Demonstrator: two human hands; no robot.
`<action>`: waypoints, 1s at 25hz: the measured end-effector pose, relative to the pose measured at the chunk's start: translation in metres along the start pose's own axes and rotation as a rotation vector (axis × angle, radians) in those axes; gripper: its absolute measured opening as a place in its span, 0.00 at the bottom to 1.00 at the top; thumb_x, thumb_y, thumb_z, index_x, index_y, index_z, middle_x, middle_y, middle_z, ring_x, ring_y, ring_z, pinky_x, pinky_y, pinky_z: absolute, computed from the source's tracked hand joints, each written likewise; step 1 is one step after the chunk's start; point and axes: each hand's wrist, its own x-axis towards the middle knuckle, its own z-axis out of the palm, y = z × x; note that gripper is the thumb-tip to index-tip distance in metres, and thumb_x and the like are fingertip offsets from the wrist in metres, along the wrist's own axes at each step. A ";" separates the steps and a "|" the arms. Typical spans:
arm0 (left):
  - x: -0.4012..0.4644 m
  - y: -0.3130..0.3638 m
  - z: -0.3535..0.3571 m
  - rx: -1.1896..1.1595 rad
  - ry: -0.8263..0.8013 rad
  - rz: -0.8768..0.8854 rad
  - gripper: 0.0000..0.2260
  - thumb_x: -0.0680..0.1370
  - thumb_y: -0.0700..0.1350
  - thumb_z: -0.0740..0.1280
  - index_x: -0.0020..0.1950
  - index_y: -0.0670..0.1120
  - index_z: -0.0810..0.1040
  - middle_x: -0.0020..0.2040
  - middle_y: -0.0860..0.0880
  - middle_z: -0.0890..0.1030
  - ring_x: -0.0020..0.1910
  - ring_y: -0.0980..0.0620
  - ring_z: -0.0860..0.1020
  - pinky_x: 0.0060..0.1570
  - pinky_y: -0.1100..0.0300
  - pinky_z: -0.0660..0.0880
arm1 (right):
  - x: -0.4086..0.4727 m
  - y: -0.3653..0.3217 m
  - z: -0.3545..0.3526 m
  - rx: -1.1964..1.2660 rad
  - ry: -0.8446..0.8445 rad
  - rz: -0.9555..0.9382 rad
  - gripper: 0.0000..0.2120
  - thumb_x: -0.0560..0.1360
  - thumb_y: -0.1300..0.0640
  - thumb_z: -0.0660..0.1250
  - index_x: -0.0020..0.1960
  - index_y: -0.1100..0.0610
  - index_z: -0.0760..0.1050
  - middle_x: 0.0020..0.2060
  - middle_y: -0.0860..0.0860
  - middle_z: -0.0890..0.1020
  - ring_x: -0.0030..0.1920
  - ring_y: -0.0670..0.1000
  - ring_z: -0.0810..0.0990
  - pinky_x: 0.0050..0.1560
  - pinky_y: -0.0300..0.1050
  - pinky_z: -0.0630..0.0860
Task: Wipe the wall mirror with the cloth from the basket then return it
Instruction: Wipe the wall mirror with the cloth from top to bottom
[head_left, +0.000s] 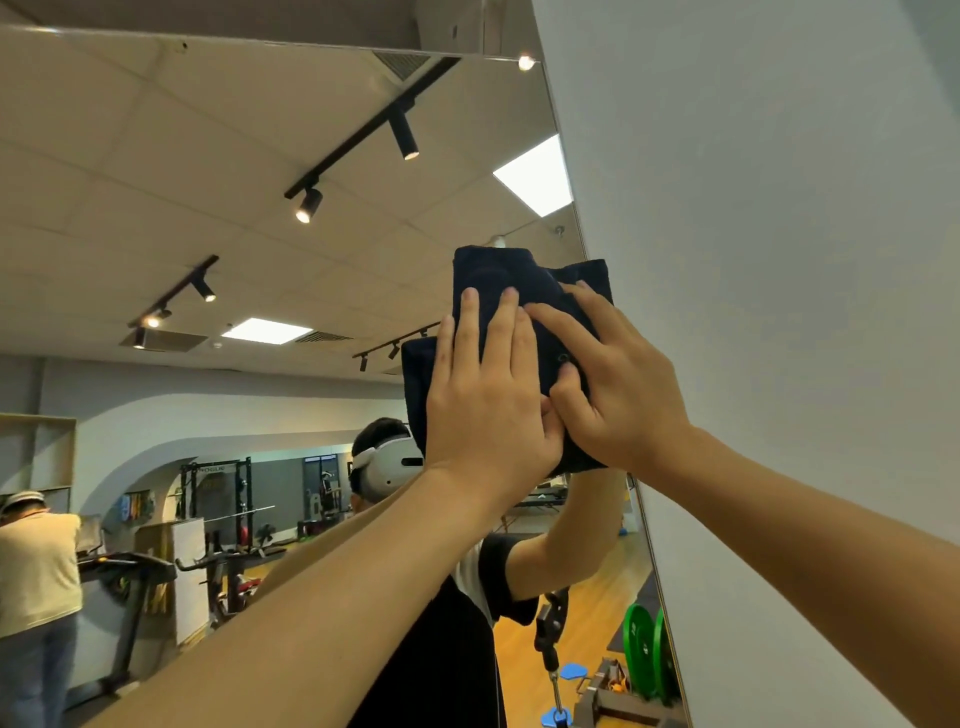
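Note:
A dark navy cloth (524, 283) lies flat against the wall mirror (208, 234), close to the mirror's right edge. My left hand (488, 395) presses on the cloth with straight fingers pointing up. My right hand (618, 384) lies over the cloth's right part, fingers spread and slightly bent, thumb tucked toward my left hand. Both arms reach up from below. The lower part of the cloth is hidden behind my hands. The basket is not in view.
A plain grey wall (779, 260) borders the mirror on the right. The mirror reflects a gym: ceiling track lights, a treadmill, a rack, green weight plates (647, 644) and another person (36, 571) at the far left.

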 end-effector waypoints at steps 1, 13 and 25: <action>-0.002 0.000 0.000 -0.003 0.004 0.003 0.30 0.82 0.55 0.56 0.80 0.41 0.63 0.82 0.42 0.62 0.82 0.38 0.55 0.79 0.40 0.58 | -0.002 -0.001 0.000 0.003 -0.002 0.008 0.28 0.77 0.49 0.55 0.75 0.51 0.73 0.75 0.53 0.73 0.77 0.56 0.68 0.62 0.55 0.80; -0.098 0.041 -0.004 0.008 -0.104 0.111 0.30 0.83 0.54 0.54 0.81 0.38 0.61 0.82 0.39 0.60 0.82 0.36 0.54 0.79 0.40 0.59 | -0.113 -0.014 -0.019 0.030 -0.110 0.074 0.30 0.76 0.48 0.57 0.77 0.54 0.72 0.78 0.55 0.68 0.81 0.57 0.63 0.69 0.55 0.76; -0.124 -0.029 -0.035 -0.021 -0.137 0.111 0.27 0.85 0.52 0.51 0.81 0.39 0.60 0.83 0.41 0.59 0.83 0.38 0.52 0.79 0.41 0.59 | -0.100 -0.089 0.012 0.011 -0.113 0.099 0.31 0.75 0.48 0.59 0.77 0.52 0.69 0.78 0.58 0.67 0.82 0.61 0.59 0.72 0.69 0.70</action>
